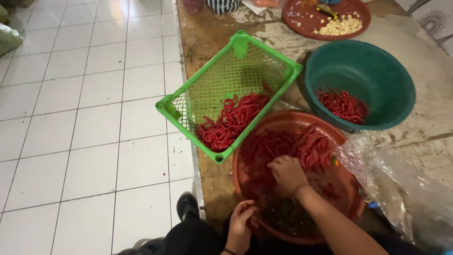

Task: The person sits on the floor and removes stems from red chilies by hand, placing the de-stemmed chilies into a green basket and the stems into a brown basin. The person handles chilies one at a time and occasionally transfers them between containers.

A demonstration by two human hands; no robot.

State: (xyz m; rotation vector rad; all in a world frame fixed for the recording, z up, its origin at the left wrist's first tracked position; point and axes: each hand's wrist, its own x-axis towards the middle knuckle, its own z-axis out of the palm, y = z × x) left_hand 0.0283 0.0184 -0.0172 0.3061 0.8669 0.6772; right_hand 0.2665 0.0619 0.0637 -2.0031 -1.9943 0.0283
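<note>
We're seeing the red chilies (288,146) heaped at the far side of the red-brown basin (245,182), just beyond our right hand (286,174), fingers curled down into them. Our left hand (241,221) is pinching a chili at the near rim, and the green basket (226,94) is tilting against the basin's far-left edge.

Chilli sorting at a worn worktop, seen from above.
We note the right hand (287,174) resting, fingers curled, on red chillies (288,146) in a brown basin (347,208); the left hand (241,219) pinches something small at the basin's near rim. A tilted green basket (236,61) holds more chillies just beside it, a teal bowl (373,71) further right, and crumpled clear plastic (401,189) touches the basin.
</note>
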